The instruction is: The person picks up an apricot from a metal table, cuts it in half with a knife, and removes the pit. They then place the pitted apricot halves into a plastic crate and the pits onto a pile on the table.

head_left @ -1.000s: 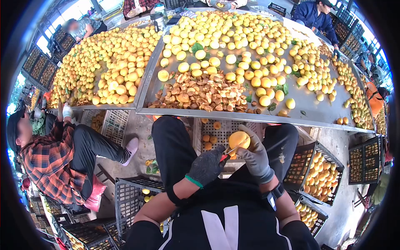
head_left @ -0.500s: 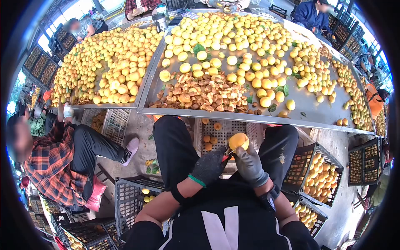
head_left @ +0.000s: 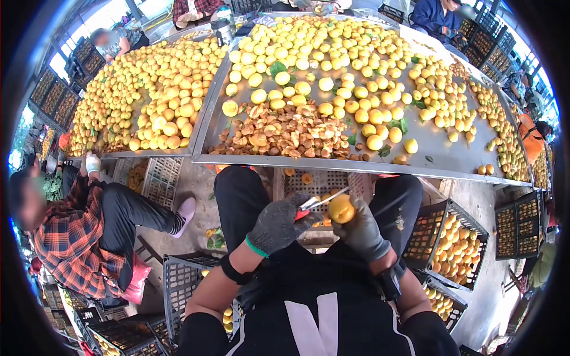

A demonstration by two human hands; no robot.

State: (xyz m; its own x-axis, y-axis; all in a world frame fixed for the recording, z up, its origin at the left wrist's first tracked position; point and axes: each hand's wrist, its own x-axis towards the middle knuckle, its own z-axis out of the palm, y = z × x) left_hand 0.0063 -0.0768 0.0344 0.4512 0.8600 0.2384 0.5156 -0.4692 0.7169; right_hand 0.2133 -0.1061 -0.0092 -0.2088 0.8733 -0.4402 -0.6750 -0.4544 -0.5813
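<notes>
My left hand (head_left: 279, 222), in a dark knitted glove with a green cuff, is closed around the red handle of a small knife (head_left: 323, 202). Its thin metal blade points up and to the right, just beside the fruit. In a grey coated glove, my right hand (head_left: 363, 232) grips a yellow-orange apricot (head_left: 341, 209), with part of the fruit hidden by the fingers. Both hands are above my lap, in front of the metal table (head_left: 279, 161). A heap of brownish cut pieces (head_left: 291, 130) lies at the table's near edge, with many whole apricots (head_left: 309, 47) behind it.
Below the table stands a pale crate (head_left: 291, 181) with some fruit inside. Black crates (head_left: 454, 249) of fruit flank my right leg, and another black crate (head_left: 184, 285) is at my left. A person in a plaid shirt (head_left: 77, 237) sits to the left; others work around the tables.
The knife has come away from the fruit and its blade now shows clearly. My left hand has moved left and up, while the right hand has turned the apricot and lowered slightly.
</notes>
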